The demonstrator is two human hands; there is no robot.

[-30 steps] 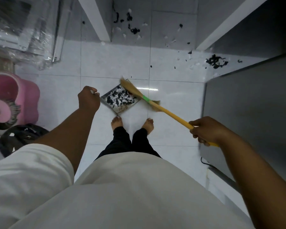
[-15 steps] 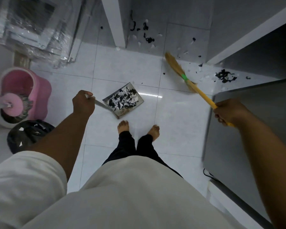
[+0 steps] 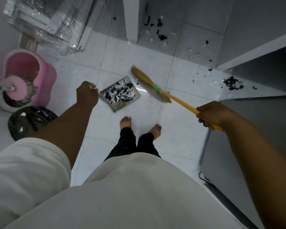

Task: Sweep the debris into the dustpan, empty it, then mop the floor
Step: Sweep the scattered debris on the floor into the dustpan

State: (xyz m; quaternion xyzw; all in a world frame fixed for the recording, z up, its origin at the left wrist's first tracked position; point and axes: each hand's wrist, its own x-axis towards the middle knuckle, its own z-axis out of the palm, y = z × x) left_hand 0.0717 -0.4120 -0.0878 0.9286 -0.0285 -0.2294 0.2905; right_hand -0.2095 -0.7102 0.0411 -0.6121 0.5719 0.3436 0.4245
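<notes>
1. A barefoot person stands on a white tile floor (image 3: 180,138), seen from above over a cream shirt, with a cleaning tool in each hand.
2. The left hand (image 3: 87,95) is curled tight round the handle of a metal dustpan (image 3: 116,107). The pan lies just ahead of the left foot (image 3: 125,122), and its tray carries a heap of black and white scraps (image 3: 120,94).
3. The right hand (image 3: 211,114) has its fingers wrapped round the yellow handle of a straw broom (image 3: 165,94). The bristle head, bound with a green band and slightly blurred, angles in just beside the pan's far right corner.
4. Loose debris (image 3: 232,83) remains on the tiles near a grey cabinet (image 3: 254,129) at right, with more scattered in the shaded recess beyond.
5. At left stands a pink mop bucket (image 3: 45,75) with a mop head (image 3: 15,87) resting in it. A black rubbish bag (image 3: 30,121) sits just beside it, and plastic-wrapped panels (image 3: 53,22) lean behind.
</notes>
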